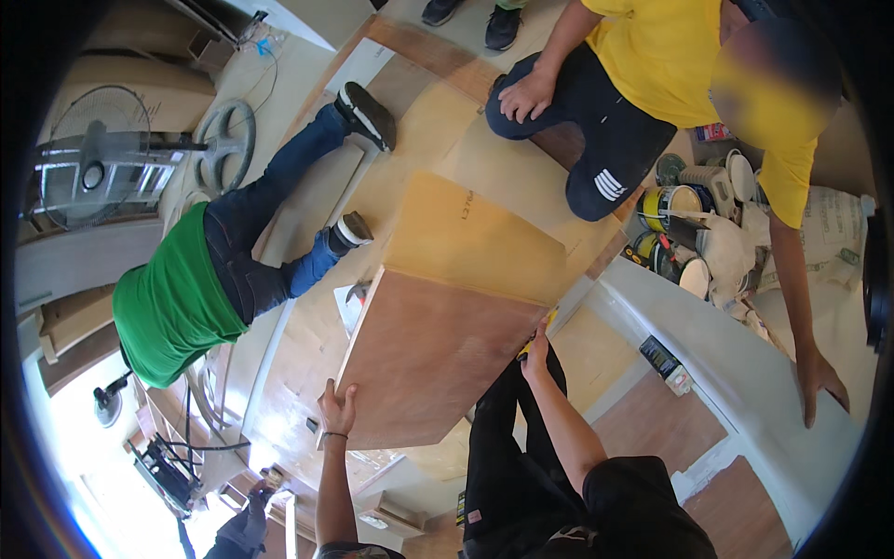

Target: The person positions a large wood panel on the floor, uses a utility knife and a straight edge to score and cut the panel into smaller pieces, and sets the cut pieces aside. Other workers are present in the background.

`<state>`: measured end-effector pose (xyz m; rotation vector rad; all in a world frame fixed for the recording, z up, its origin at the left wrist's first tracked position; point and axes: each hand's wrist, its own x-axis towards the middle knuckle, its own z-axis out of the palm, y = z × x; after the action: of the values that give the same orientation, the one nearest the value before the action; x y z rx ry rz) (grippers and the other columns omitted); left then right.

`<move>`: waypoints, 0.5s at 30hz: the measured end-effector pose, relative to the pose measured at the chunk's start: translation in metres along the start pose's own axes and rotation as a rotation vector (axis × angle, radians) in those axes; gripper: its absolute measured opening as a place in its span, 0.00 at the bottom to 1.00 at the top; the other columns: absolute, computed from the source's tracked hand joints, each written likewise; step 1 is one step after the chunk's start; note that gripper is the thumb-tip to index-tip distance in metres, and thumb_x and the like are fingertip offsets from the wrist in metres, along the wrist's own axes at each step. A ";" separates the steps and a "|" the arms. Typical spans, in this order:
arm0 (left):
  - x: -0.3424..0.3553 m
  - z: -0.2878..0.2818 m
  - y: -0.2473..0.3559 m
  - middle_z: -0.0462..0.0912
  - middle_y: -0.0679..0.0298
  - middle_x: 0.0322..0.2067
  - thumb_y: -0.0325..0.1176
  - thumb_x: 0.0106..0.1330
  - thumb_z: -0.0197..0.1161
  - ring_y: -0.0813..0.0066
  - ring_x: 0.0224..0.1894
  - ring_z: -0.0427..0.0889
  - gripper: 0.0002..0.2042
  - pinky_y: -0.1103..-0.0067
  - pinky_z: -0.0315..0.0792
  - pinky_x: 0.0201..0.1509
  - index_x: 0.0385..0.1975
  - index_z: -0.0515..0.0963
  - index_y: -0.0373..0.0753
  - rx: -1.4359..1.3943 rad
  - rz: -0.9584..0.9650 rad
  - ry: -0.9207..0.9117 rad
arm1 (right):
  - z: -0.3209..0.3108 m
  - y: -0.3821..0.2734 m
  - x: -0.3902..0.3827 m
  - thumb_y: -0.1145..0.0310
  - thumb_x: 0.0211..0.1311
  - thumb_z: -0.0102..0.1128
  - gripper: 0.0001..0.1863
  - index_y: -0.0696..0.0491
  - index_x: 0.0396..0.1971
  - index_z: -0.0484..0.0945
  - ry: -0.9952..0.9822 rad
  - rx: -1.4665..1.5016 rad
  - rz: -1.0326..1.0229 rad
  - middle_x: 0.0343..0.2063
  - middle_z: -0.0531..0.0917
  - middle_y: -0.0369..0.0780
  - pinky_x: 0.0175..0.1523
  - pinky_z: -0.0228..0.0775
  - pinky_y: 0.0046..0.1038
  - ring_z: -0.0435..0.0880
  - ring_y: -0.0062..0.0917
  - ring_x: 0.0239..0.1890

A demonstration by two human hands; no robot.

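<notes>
A reddish-brown wooden panel [433, 359] is tilted in front of me, its pale edge along the left. My left hand [337, 408] grips its lower left edge, thumb and fingers around it. At the panel's right edge, my right hand [536, 354] is closed around a slim yellow-and-black hand tool [551, 322], mostly hidden by the fingers, so its exact kind is unclear. Beyond the panel's far edge lies a yellowish plywood sheet [475, 238]. A flat white-and-dark tool [353, 306] rests just left of the panel.
A person in a yellow shirt [656, 56] kneels at the far right, one hand on a grey-white board [745, 401]. Another in green [182, 298] bends over at left. Paint cans [669, 207] crowd the right; a fan [93, 172] stands left. A small box [663, 361] lies nearer.
</notes>
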<state>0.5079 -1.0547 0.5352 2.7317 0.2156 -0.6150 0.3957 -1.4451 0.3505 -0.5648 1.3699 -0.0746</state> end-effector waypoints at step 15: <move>-0.189 -0.081 0.058 0.74 0.59 0.20 0.46 0.48 0.77 0.56 0.22 0.77 0.22 0.66 0.70 0.26 0.23 0.71 0.38 0.060 0.312 0.003 | -0.044 -0.003 -0.035 0.39 0.71 0.43 0.31 0.48 0.60 0.70 -0.241 0.239 0.156 0.53 0.79 0.39 0.60 0.70 0.35 0.77 0.31 0.57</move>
<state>0.3825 -1.0947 0.7037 2.7418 -0.2286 -0.5349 0.3475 -1.4500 0.3798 -0.2567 1.1460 -0.0414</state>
